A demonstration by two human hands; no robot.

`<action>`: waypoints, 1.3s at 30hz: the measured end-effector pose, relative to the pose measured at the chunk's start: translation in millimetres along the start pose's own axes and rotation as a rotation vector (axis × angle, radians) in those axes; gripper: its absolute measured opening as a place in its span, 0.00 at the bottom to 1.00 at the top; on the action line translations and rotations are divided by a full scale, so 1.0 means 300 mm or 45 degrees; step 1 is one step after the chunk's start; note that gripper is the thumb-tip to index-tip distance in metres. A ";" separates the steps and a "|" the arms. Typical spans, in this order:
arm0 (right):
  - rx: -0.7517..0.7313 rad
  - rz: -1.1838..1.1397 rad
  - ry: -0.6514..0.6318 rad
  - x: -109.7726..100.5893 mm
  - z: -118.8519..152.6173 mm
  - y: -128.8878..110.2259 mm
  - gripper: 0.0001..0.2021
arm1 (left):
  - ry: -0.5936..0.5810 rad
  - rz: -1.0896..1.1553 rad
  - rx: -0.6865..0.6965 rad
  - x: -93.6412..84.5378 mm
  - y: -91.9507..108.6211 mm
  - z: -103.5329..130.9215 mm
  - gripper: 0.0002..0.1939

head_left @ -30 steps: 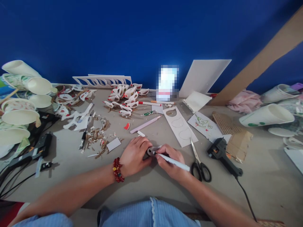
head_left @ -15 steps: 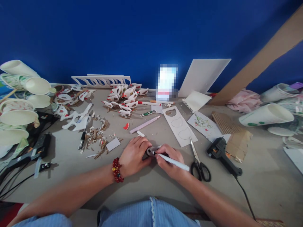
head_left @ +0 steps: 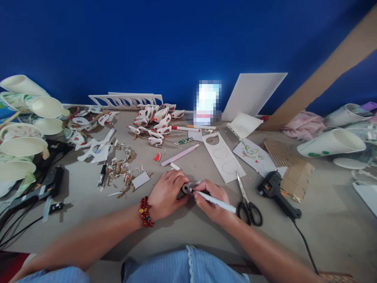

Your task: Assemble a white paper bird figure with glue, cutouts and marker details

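My left hand (head_left: pixel 166 192), with a red bead bracelet at the wrist, presses down on a small grey-white cut-out piece (head_left: pixel 188 186) on the grey table (head_left: pixel 88 212). My right hand (head_left: pixel 210 198) grips a white marker pen (head_left: pixel 216 201), its dark tip resting on that piece. Most of the piece is hidden under my fingers. Black-handled scissors (head_left: pixel 249 204) lie open just right of my right hand.
A black glue gun (head_left: pixel 278 194) with its cord lies right of the scissors. A white template strip (head_left: pixel 224 156), a pink stick (head_left: pixel 180 155), paper scraps (head_left: pixel 120 173) and a pile of small bird cut-outs (head_left: pixel 156 120) lie beyond my hands. Paper cups (head_left: pixel 26 129) crowd the left; another cup (head_left: pixel 331 143) lies right.
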State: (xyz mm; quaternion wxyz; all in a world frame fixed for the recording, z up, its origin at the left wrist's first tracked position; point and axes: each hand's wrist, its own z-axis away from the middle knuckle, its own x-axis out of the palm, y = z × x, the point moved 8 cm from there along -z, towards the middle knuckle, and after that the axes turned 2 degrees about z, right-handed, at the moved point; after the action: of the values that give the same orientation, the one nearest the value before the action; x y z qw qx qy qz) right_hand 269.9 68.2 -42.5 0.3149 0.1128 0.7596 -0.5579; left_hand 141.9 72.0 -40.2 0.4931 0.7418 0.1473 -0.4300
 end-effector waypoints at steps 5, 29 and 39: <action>0.014 -0.001 -0.009 -0.001 0.000 0.002 0.02 | 0.005 -0.005 -0.001 0.002 -0.002 0.001 0.12; 0.027 0.010 0.003 -0.008 -0.005 -0.005 0.03 | -0.001 0.004 0.008 0.001 -0.001 -0.001 0.12; 0.023 0.013 0.001 -0.007 -0.005 -0.003 0.03 | 0.004 -0.001 0.005 0.000 -0.001 0.000 0.12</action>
State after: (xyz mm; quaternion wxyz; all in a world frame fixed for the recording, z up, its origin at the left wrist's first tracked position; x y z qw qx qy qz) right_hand 270.4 69.5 -40.3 0.3163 0.1197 0.7541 -0.5629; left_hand 141.7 72.2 -40.5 0.4912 0.7434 0.1476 -0.4292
